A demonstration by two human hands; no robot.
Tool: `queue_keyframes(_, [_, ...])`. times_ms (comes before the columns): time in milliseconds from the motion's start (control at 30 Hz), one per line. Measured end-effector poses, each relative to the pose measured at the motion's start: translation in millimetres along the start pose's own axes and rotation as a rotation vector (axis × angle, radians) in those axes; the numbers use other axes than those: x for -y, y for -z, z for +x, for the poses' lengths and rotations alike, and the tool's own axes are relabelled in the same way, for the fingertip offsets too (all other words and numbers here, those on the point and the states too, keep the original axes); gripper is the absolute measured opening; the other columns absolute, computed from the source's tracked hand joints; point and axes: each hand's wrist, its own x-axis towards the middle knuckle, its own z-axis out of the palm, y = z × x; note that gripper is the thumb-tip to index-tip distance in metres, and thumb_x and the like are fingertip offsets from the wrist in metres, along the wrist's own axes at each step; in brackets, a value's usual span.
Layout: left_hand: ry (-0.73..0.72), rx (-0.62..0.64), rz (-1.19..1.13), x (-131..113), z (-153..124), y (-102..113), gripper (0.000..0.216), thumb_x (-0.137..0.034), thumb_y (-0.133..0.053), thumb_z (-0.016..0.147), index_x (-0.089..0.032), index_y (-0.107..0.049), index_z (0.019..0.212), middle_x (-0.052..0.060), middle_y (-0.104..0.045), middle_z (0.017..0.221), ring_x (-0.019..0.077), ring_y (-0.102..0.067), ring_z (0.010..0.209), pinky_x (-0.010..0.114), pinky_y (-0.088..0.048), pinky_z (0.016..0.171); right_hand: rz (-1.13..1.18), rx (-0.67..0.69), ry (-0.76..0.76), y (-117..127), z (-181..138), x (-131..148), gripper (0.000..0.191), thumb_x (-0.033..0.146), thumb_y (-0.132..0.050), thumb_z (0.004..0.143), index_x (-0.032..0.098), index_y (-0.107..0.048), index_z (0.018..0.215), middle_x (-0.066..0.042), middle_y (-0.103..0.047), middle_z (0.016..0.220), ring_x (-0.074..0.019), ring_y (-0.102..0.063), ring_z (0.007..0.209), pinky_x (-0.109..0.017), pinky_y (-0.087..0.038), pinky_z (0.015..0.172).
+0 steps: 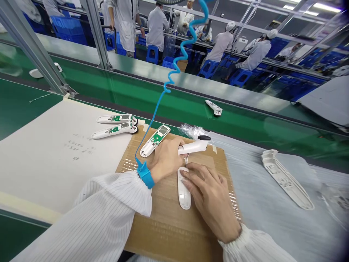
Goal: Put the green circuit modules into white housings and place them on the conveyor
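My left hand (169,156), with a blue wrist strap (145,174), is closed around a white plastic handheld housing (194,146) with a black round end. My right hand (211,193) has its thumb and fingers bent together at the upper part of a narrow white plastic cover (184,194), which lies on the cardboard sheet (166,222). Just beyond my left hand lies an open white half shell (155,141) with a green circuit board and small screen. The left fingertips are partly hidden.
Two more shells with circuit boards (116,130) lie on white paper at left. A bare white shell (287,180) rests on plastic film at right. A white device (214,108) sits on the green conveyor belt. A coiled blue cord (181,54) hangs in front. Several people work beyond.
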Motion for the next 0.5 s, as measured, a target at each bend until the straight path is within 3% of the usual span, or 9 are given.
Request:
queue_keyframes(133, [0.031, 0.003, -0.021, -1, -1, 1, 0.012, -0.022, -0.067, 0.081, -0.024, -0.067, 0.093, 0.002, -0.073, 0.087, 0.0207, -0.065, 0.078, 0.03, -0.038, 0.062, 0.198, -0.047, -0.139, 31, 41, -38, 0.021, 0.045, -0.062, 0.091, 0.028, -0.074, 0.095, -0.002, -0.076, 0.104, -0.0246, -0.069, 0.095, -0.037, -0.049, 0.081])
queue_keyframes(233, [0.028, 0.005, -0.047, -2, 0, 3, 0.013, -0.023, -0.069, 0.079, -0.025, -0.067, 0.091, 0.0, -0.072, 0.085, 0.0211, -0.065, 0.078, 0.03, -0.036, 0.06, 0.059, -0.13, -0.342, 44, 98, -90, 0.022, 0.041, -0.061, 0.088, 0.024, -0.072, 0.095, -0.004, -0.076, 0.097, -0.0249, -0.068, 0.09, -0.037, -0.05, 0.082])
queue_keyframes(333, [0.035, 0.024, -0.031, -3, 0, 5, 0.014, -0.021, -0.068, 0.079, -0.026, -0.067, 0.092, 0.001, -0.073, 0.088, 0.0237, -0.067, 0.082, 0.031, -0.035, 0.061, -0.09, 0.002, -0.557, 31, 156, -141, 0.03, 0.037, -0.059, 0.089, 0.023, -0.066, 0.114, -0.006, -0.072, 0.115, -0.0251, -0.067, 0.1, -0.039, -0.048, 0.092])
queue_keyframes(500, [0.096, 0.059, -0.088, -4, 0, 7, 0.016, -0.022, -0.069, 0.079, -0.025, -0.066, 0.094, 0.002, -0.073, 0.093, 0.0255, -0.067, 0.088, 0.033, -0.038, 0.065, -0.21, -0.015, -0.729, -19, 217, -183, 0.052, 0.035, -0.058, 0.089, 0.017, -0.047, 0.138, -0.022, -0.053, 0.143, -0.0388, -0.049, 0.131, -0.059, -0.038, 0.101])
